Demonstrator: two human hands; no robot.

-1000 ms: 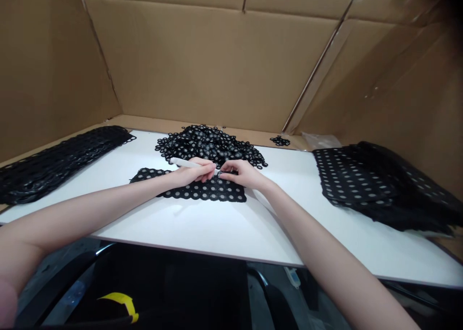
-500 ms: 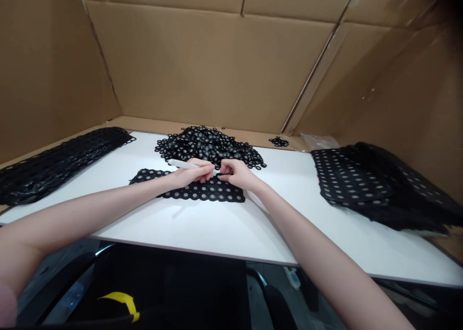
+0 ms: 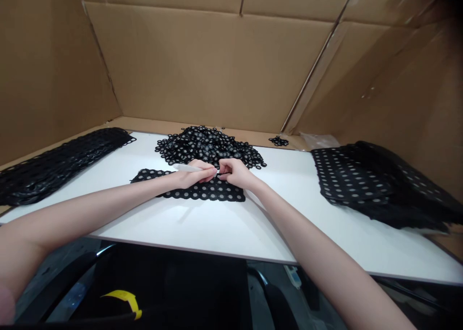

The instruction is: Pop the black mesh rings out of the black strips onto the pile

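Note:
My left hand (image 3: 197, 174) is closed round a slim white pen-like tool (image 3: 183, 168), its tip pointing right toward my other fingers. A black sheet with rows of round pale spots (image 3: 208, 192) lies flat on the table under both hands. At the sheet's far edge my right hand (image 3: 236, 172) is closed in a pinch, apparently on that edge; its fingertips hide the exact spot. The two hands almost touch. Just behind them rises a heap of small black rings (image 3: 204, 144).
On the white table (image 3: 217, 228), a long black perforated bundle (image 3: 65, 163) lies left and a stack of spotted black sheets (image 3: 356, 180) right. A few rings (image 3: 278, 141) sit at the back. Cardboard walls (image 3: 210, 64) enclose the table; a chair (image 3: 173, 291) stands in front.
The white tool in my left hand has tilted lower and its rear end has shifted slightly right. My right hand and the sheet have hardly moved.

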